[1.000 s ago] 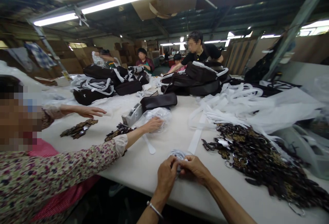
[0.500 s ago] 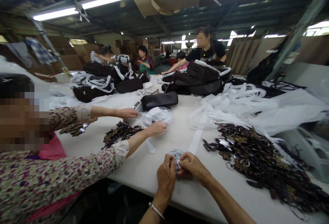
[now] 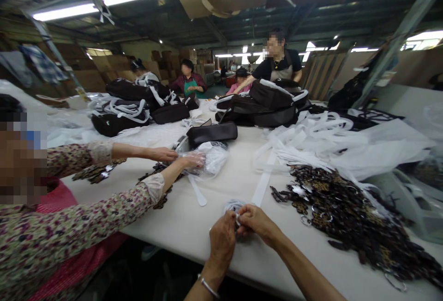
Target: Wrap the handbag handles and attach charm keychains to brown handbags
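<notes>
Near the table's front edge, my left hand (image 3: 223,236) and my right hand (image 3: 258,223) meet, fingertips pinched together. Between them is a small bundle of pale loops (image 3: 233,205), partly covered by my fingers. My left hand is closed on its lower left side, my right hand on its right side. What exactly my fingertips pinch is too small to tell apart from the bundle. A white strip (image 3: 263,185) lies flat on the table just beyond my right hand.
A large heap of dark chain pieces (image 3: 346,218) lies at right, below white strips (image 3: 311,139). On the left a person's hands touch a clear plastic bag (image 3: 211,158) beside a dark pouch (image 3: 214,133). Dark bags (image 3: 263,107) are piled farther back; other people stand behind.
The neighbouring person's nearer hand has moved left over the plastic bag. My hands remain together at the bundle, with fingertips slightly shifted. The view has turned a little.
</notes>
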`<state>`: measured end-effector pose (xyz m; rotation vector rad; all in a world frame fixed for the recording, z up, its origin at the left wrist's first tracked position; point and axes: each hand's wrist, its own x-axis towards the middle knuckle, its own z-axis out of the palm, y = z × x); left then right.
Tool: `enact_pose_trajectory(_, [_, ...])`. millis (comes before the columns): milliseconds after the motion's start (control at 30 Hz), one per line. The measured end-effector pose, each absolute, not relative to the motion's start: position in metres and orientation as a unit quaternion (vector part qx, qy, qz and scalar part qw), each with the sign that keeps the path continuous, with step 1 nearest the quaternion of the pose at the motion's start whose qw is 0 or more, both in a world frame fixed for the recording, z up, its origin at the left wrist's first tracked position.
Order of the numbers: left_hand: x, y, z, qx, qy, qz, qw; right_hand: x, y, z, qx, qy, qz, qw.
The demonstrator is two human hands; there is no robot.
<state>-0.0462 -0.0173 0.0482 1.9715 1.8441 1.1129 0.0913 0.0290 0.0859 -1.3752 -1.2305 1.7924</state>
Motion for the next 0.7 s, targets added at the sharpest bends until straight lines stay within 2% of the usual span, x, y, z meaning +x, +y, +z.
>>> enact_pose_trajectory(133, [-0.046, -0.016, 0.046, 0.689, 0.594, 0.404, 0.096, 0.089, 0.027, 0.076, -0.511, -0.491, 0.637, 0.302])
enact_pose_trajectory(300, [-0.042, -0.015, 0.040, 0.707, 0.575, 0.411, 0.030, 0.090, 0.028, 0.067, -0.502, -0.519, 0.619, 0.309])
enact_pose_trajectory(500, [-0.040, -0.012, 0.034, 0.706, 0.565, 0.425, -0.044, 0.091, 0.040, 0.082, -0.514, -0.583, 0.576, 0.253])
enact_pose_trajectory(700, [-0.038, -0.012, 0.038, 0.708, 0.541, 0.443, -0.095, 0.099, 0.065, 0.103, -0.492, -0.586, 0.630, 0.130])
